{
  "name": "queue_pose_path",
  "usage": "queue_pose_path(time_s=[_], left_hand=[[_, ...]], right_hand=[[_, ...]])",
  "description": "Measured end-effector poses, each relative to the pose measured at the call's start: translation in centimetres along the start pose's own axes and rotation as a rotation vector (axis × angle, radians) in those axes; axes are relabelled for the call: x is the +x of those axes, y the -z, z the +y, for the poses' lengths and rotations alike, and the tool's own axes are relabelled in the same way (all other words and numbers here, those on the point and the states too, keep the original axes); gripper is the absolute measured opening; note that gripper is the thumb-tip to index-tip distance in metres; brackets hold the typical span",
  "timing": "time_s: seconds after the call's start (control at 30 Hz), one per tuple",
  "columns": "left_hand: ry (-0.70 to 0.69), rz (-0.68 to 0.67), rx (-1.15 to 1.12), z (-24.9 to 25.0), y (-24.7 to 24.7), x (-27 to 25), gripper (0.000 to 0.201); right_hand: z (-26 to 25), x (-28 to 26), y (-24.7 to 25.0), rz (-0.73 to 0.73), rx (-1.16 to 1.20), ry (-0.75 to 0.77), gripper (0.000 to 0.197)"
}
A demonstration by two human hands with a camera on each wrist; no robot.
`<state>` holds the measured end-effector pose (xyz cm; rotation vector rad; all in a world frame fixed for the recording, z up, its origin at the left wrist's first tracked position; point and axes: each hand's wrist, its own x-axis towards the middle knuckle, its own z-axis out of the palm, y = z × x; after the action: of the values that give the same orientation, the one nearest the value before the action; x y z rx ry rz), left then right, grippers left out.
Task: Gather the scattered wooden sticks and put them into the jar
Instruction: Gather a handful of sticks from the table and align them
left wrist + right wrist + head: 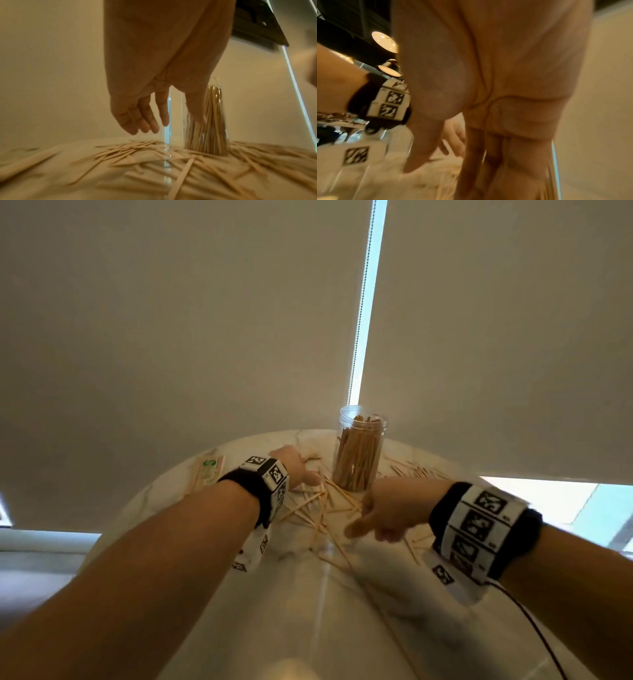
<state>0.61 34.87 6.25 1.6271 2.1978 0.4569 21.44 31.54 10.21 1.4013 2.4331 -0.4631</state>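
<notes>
Wooden sticks (317, 508) lie scattered on the round table (144, 501) around the upright jar (359, 453), already holding many. The left hand (150, 105) hovers empty with relaxed fingers; the right hand (383, 515) also hangs relaxed, holding nothing. A packet (205, 474) lies left.

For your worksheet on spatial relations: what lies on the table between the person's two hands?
In the head view, loose wooden sticks lie crisscrossed on the table between the left hand and right hand.

The right hand (496, 101) hangs palm-on, fingers (513, 162) straight down — the left hand (455, 136) shows just beyond its thumb.
</notes>
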Motion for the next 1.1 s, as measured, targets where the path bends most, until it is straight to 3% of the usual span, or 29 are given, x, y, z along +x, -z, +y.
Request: queue_pose_path(time_s=[0.07,0.17,0.3,0.4,0.53,0.63,0.73,0.87,1.0,1.1], left_hand=[[0.085,-0.005,0.139,-1.4,0.3,-1.2,0.05],[0.198,-0.005,0.16,-2.8,1.1,-2.5,0.044],[0.223,-0.069,0.238,-2.8,0.6,-3.7,0.073],[0.17,-0.165,0.359,-2.2,-1.4,-3.9,0.079],[0.112,-0.107,0.456,-0.6,-3.5,-4.0,0.073],[0.11,-0.034,0.455,0.8,-4.4,-4.0,0.096],[0.095,-0.077,0.457,1.7,-5.1,-3.1,0.115],[0.004,-0.163,0.465,2.3,-5.5,-2.7,0.081],[-0.079,-0.127,0.548,2.1,-5.8,-3.9,0.048],[-0.093,-0.155,0.51,1.2,-5.2,-5.0,0.036]], right_hand=[[-0.5,-0.7,-3.2,-0.117,-0.081,-0.026,0.069],[-0.5,-1.0,-6.1,-0.018,-0.074,0.011,0.054],[0.1,-1.0,-6.5,0.051,-0.04,0.035,0.028],[0.8,-1.0,-6.1,0.055,-0.087,0.001,0.016],[1.1,-1.2,-6.2,0.073,-0.136,-0.055,0.018],[1.3,-1.4,-6.6,0.079,-0.14,-0.065,0.029],[1.8,-1.6,-6.5,0.08,-0.1,-0.081,0.032],[3.4,-1.9,-6.5,0.078,-0.027,-0.117,0.031],[4.5,-1.8,-6.9,0.09,0.074,-0.151,0.017],[4.8,-1.9,-7.2,0.104,0.118,-0.171,0.021]])
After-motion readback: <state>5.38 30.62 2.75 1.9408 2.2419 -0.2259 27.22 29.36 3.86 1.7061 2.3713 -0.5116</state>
